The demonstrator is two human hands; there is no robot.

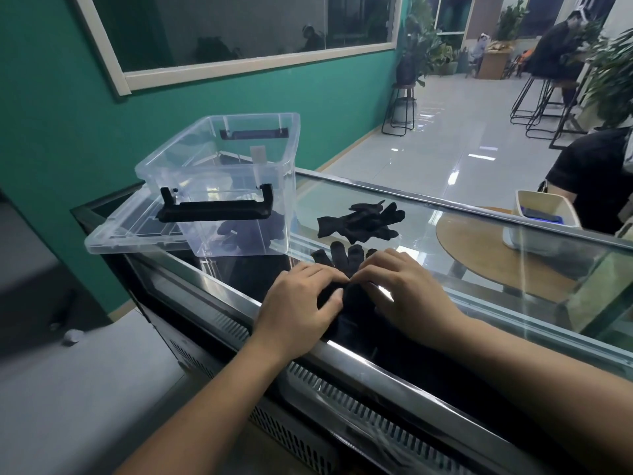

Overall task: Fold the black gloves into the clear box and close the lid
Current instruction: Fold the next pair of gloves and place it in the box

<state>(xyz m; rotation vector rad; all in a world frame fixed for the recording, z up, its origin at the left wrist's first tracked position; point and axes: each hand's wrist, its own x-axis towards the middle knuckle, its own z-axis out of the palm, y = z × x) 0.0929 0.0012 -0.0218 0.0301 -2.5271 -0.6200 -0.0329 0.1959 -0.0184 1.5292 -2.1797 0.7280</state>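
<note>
Fingers [325, 274] of left hand [301, 299] and right hand [404, 289] curled onto near black glove [342, 257], pinching mid-fabric, likely to start fold. Laid flat on tabletop [428, 214] for creasing. Second glove [363, 221] just beyond; clear box [219, 166] open, lid [137, 234] at its left, awaiting contents.

Matt black cloth gloves [363, 221], glossy clear plastic box [239, 186], reflective glass counter top [479, 269], brushed metal rim [376, 363]
</note>
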